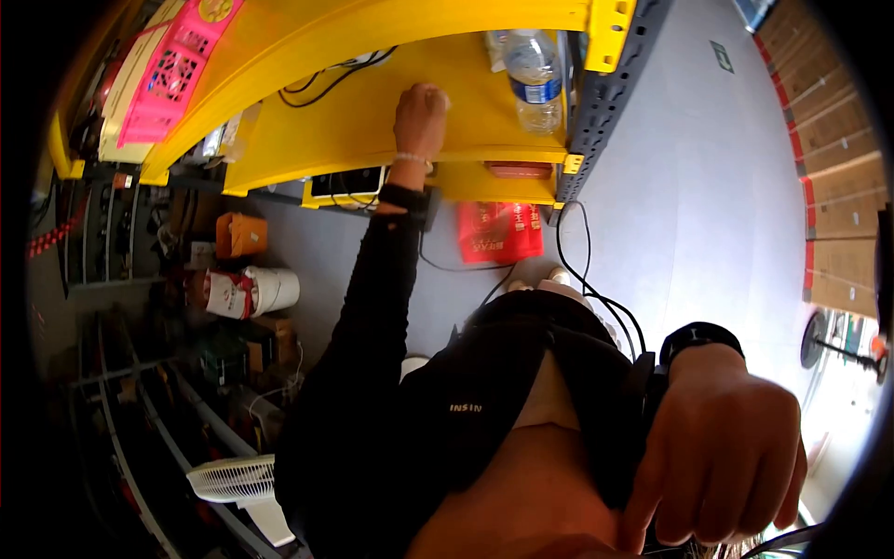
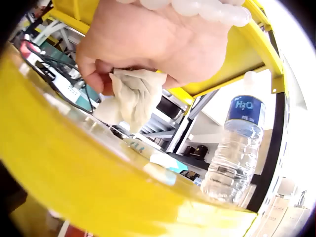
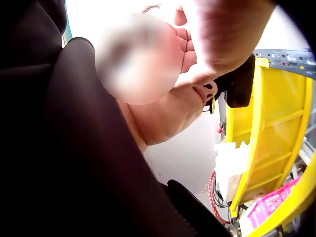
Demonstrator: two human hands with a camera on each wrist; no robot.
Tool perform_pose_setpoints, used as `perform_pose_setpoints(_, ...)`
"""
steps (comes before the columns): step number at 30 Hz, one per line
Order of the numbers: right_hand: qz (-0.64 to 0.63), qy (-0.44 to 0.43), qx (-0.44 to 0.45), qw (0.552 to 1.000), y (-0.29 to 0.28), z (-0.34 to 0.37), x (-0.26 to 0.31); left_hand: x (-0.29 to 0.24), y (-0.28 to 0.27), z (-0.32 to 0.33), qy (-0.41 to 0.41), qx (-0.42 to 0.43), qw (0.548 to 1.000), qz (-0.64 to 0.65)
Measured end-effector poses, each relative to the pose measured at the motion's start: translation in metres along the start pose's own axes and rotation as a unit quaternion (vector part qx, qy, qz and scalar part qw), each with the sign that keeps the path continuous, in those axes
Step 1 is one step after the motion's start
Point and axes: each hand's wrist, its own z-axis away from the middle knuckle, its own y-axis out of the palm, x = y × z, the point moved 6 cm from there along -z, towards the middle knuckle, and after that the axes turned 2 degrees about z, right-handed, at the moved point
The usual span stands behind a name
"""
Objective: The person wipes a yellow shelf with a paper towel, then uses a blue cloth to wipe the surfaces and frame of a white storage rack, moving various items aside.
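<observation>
"What are the hands doing at your end?"

"I'm watching the left hand [image 1: 421, 121] pinching a crumpled pale cloth [image 2: 136, 98] at the yellow shelf [image 1: 326, 121], left of the bottle [image 1: 535, 88]. The right hand [image 1: 722, 447] is bending its fingers, well away from the bottle on the person's side; I can't tell whether it's holding anything."

"And the containers?"

"The clear bottle is standing upright on the shelf; I can't tell how much is in it. A pink basket [image 1: 177, 79] and, lower down, a white bucket [image 1: 277, 291] are sitting well left of it; I'm not making out their contents. Cardboard boxes [image 1: 843, 210] are lining the wall far to its right."

"Any writing?"

"The bottle's blue label [image 2: 245, 109] is showing 'H2O'. The black jacket [image 1: 419, 438] is reading 'INSIN'. Below the bottle, a red bag [image 1: 500, 242] is carrying pale characters, too small for me to read."
</observation>
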Motion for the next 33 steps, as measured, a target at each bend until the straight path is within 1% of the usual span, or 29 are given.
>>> perform_pose_setpoints(1, -0.001, -0.006, -0.009, 1.0, -0.001, -0.001, -0.001, 0.006, -0.01, 0.017, 0.011, -0.04, 0.999, -0.001)
perform_pose_setpoints(4, -0.018, -0.004, -0.002, 1.0, -0.004, -0.005, -0.007, 0.016, -0.027, 0.056, 0.057, -0.104, 0.993, -0.006)
perform_pose_setpoints(7, -0.076, 0.063, 0.04, 0.994, -0.012, -0.001, -0.008, 0.025, -0.026, 0.078, 0.045, -0.15, 0.988, 0.001)
perform_pose_setpoints(8, -0.075, 0.062, 0.035, 0.995, -0.015, -0.001, -0.009, 0.026, -0.023, 0.083, 0.04, -0.163, 0.986, -0.002)
perform_pose_setpoints(10, -0.07, 0.059, 0.023, 0.995, -0.018, -0.001, -0.012, 0.007, -0.009, 0.091, 0.088, -0.149, 0.985, -0.02)
perform_pose_setpoints(11, -0.067, 0.042, 0.005, 0.997, -0.016, -0.003, -0.013, -0.006, -0.001, 0.096, 0.113, -0.142, 0.983, -0.03)
perform_pose_setpoints(13, -0.064, 0.007, -0.029, 0.998, -0.009, -0.008, -0.018, -0.034, 0.019, 0.106, 0.159, -0.085, 0.984, -0.002)
perform_pose_setpoints(15, -0.106, 0.051, 0.045, 0.992, -0.004, 0.0, -0.015, -0.065, 0.038, 0.116, 0.165, -0.007, 0.984, 0.062)
perform_pose_setpoints(16, -0.124, 0.074, 0.081, 0.986, -0.002, 0.004, -0.013, -0.074, 0.048, 0.12, 0.19, 0.009, 0.979, 0.068)
perform_pose_setpoints(18, -0.104, 0.053, 0.108, 0.987, -0.015, 0.013, -0.016, -0.088, 0.056, 0.126, 0.236, 0.003, 0.967, 0.09)
perform_pose_setpoints(19, -0.092, 0.042, 0.119, 0.988, -0.028, 0.018, -0.02, -0.091, 0.055, 0.127, 0.249, -0.005, 0.965, 0.084)
perform_pose_setpoints(20, 0.06, 0.129, 0.059, 0.988, -0.058, 0.029, -0.034, -0.094, 0.055, 0.125, 0.262, -0.014, 0.962, 0.08)
perform_pose_setpoints(21, 0.194, 0.229, 0.021, 0.954, -0.088, 0.043, -0.047, -0.097, 0.055, 0.123, 0.275, -0.025, 0.958, 0.076)
perform_pose_setpoints(22, 0.456, 0.226, -0.094, 0.856, -0.124, 0.065, -0.05, -0.099, 0.054, 0.12, 0.293, -0.028, 0.953, 0.069)
perform_pose_setpoints(23, 0.642, 0.28, -0.205, 0.683, -0.157, 0.093, -0.05, -0.1, 0.053, 0.117, 0.311, -0.031, 0.948, 0.061)
perform_pose_setpoints(24, 0.743, 0.284, -0.21, 0.569, -0.184, 0.122, -0.064, -0.1, 0.053, 0.114, 0.329, -0.033, 0.942, 0.052)
perform_pose_setpoints(26, 0.837, 0.24, -0.148, 0.468, -0.212, 0.158, -0.084, -0.08, 0.065, 0.112, 0.314, -0.017, 0.949, -0.007)
perform_pose_setpoints(28, 0.853, 0.274, -0.155, 0.416, -0.23, 0.183, -0.103, -0.064, 0.072, 0.112, 0.291, 0.006, 0.954, -0.076)
perform_pose_setpoints(29, 0.86, 0.29, -0.159, 0.389, -0.237, 0.192, -0.11, -0.057, 0.07, 0.114, 0.278, 0.005, 0.958, -0.073)
perform_pose_setpoints(32, 0.866, 0.352, -0.145, 0.325, -0.252, 0.202, -0.132, -0.056, 0.037, 0.109, 0.206, 0.023, 0.976, -0.07)
perform_pose_setpoints(33, 0.865, 0.384, -0.12, 0.299, -0.256, 0.198, -0.14, -0.044, 0.036, 0.108, 0.22, 0.004, 0.97, -0.1)
